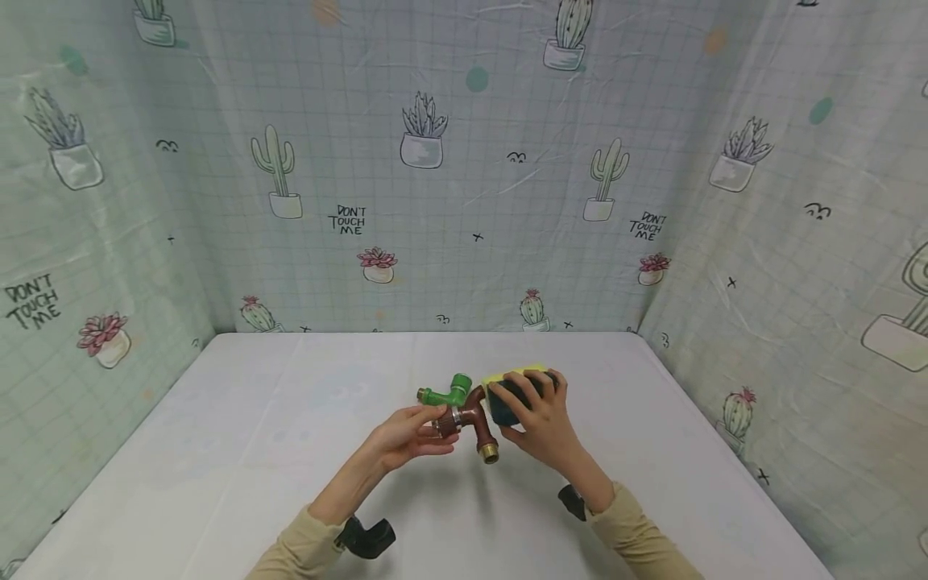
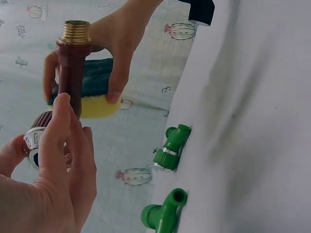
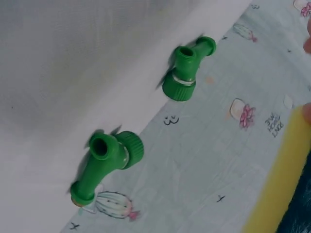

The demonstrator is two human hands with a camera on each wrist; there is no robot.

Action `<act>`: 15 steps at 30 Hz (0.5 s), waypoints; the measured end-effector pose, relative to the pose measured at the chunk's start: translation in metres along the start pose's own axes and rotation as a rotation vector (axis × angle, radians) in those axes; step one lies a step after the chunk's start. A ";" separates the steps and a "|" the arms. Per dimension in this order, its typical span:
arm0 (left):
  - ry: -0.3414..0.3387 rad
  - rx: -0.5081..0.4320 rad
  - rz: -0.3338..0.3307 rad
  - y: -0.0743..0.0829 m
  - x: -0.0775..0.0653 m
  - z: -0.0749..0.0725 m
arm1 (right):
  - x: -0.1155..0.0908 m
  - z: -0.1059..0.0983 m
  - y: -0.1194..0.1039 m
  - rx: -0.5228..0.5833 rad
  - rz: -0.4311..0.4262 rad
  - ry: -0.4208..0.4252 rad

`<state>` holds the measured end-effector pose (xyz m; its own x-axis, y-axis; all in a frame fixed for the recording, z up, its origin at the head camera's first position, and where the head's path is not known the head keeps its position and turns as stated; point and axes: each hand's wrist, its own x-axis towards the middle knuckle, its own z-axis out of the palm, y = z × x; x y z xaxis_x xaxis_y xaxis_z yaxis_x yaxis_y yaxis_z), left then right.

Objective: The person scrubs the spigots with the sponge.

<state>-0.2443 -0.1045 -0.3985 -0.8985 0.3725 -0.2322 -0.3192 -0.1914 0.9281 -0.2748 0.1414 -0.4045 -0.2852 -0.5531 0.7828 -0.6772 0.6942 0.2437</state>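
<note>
My left hand (image 1: 415, 439) holds a brown tap (image 1: 473, 415) by its ribbed knob, up over the white table. The tap's brass threaded end (image 2: 75, 33) points downward in the head view. On the right, my right hand (image 1: 542, 425) grips a sponge (image 1: 505, 405) with a dark green scouring side and a yellow side (image 2: 100, 108). The sponge lies close beside the tap's upper end; whether they touch, I cannot tell. In the right wrist view only the sponge's yellow edge (image 3: 282, 177) and a bit of fingertip show.
Two green taps, one (image 3: 184, 73) and another (image 3: 104, 158), lie on the white table (image 1: 290, 451) beyond my hands. Just one green tap (image 1: 442, 395) shows in the head view. A curtain with cactus prints (image 1: 464, 193) hangs around the table's back and sides.
</note>
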 end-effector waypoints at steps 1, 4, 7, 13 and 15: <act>0.008 -0.015 -0.006 0.000 0.000 0.000 | -0.001 0.000 0.003 0.015 0.034 -0.007; 0.053 -0.057 -0.019 -0.003 0.001 -0.002 | -0.004 -0.003 0.012 0.106 0.164 -0.040; 0.107 -0.106 -0.015 -0.006 0.001 -0.003 | -0.001 -0.012 0.013 0.238 0.279 -0.057; 0.125 -0.160 0.003 -0.010 0.002 0.004 | 0.009 -0.020 -0.014 0.295 0.278 -0.159; 0.081 -0.135 -0.001 -0.011 0.002 0.008 | 0.011 -0.018 -0.024 0.251 0.232 -0.213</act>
<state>-0.2399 -0.0945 -0.4067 -0.9178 0.2996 -0.2604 -0.3526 -0.3140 0.8815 -0.2494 0.1274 -0.3917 -0.5661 -0.4966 0.6580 -0.7157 0.6922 -0.0934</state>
